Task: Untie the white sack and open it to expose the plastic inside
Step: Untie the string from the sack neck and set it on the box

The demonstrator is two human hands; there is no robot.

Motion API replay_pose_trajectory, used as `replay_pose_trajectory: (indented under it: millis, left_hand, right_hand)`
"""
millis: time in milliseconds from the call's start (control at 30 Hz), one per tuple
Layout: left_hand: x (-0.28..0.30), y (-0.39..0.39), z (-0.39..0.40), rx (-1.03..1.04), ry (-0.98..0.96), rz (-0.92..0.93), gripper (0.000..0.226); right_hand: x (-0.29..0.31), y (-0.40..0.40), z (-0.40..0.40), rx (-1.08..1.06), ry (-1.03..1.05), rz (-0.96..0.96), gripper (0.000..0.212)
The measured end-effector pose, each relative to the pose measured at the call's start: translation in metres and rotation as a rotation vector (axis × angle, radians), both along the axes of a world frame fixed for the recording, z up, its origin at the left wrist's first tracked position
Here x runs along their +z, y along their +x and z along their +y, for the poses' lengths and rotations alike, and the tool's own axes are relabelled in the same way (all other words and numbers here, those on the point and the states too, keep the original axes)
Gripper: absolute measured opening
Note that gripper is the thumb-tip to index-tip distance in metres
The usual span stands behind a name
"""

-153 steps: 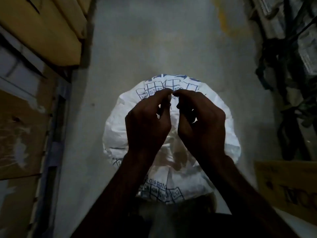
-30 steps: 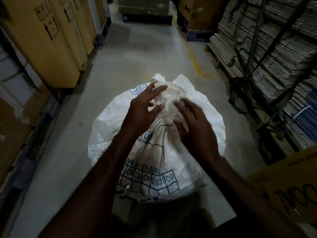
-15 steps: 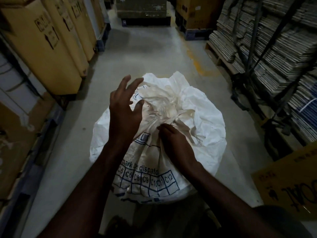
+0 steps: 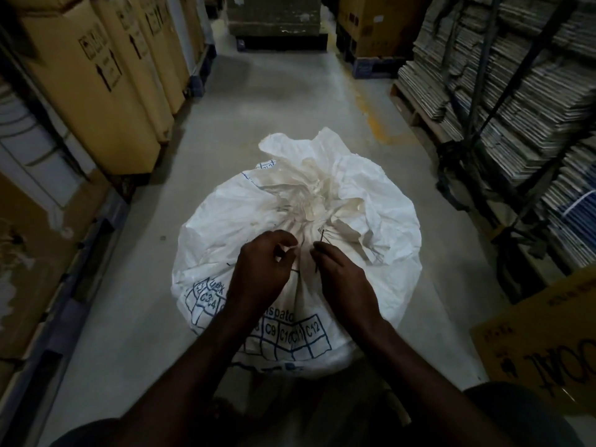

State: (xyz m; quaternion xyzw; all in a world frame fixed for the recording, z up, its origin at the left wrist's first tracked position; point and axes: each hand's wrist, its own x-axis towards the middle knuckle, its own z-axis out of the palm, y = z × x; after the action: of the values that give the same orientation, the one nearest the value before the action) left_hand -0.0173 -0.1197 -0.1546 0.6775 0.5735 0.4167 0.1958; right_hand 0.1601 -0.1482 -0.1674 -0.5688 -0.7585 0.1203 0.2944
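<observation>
The white sack [image 4: 371, 227], set on the concrete floor [image 4: 274, 101] between stacked cartons [image 4: 106, 91], is pinched at its gathered neck by the left hand [image 4: 261, 272] and right hand [image 4: 342, 279], fingers curled narrowly into the fabric.

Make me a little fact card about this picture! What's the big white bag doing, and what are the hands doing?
place: warehouse aisle, concrete floor
white sack: stands on floor, blue printed grid on near side
sack top: bunched and crumpled, not spread open
plastic inside: not visible
left hand: fingers curled, pinching at the gathered neck
right hand: fingertips pinching a thin dark tie
left side: tall cardboard boxes
right side: stacked flat cardboard
</observation>
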Motion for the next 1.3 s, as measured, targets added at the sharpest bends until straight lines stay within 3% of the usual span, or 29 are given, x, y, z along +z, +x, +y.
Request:
replay_pose_trajectory:
  millis: [167,433,633,867,1133,1300]
  left_hand:
    - [-0.004,-0.001,0.005,-0.049,-0.167,-0.128,0.006]
    - [0.015,0.023,0.001,-0.198,-0.483,-0.449,0.034]
    - [0.021,0.039,-0.009,-0.272,-0.615,-0.548,0.041]
    - [0.017,0.057,-0.014,-0.32,-0.69,-0.563,0.009]
    - [0.012,0.07,-0.01,-0.386,-0.749,-0.813,0.011]
    - [0.01,0.094,-0.015,-0.399,-0.852,-0.952,0.011]
  right_hand:
    - [0.01,0.01,-0.023,0.044,0.043,-0.01,0.052]
    - [0.029,0.02,-0.064,0.073,0.053,-0.091,0.052]
    - [0.035,0.026,-0.087,0.085,0.148,-0.135,0.058]
    - [0.037,0.032,-0.105,0.118,0.104,-0.187,0.054]
    - [0.025,0.061,-0.106,-0.06,0.069,0.003,0.046]
    - [0.024,0.08,-0.105,-0.175,0.209,0.192,0.033]
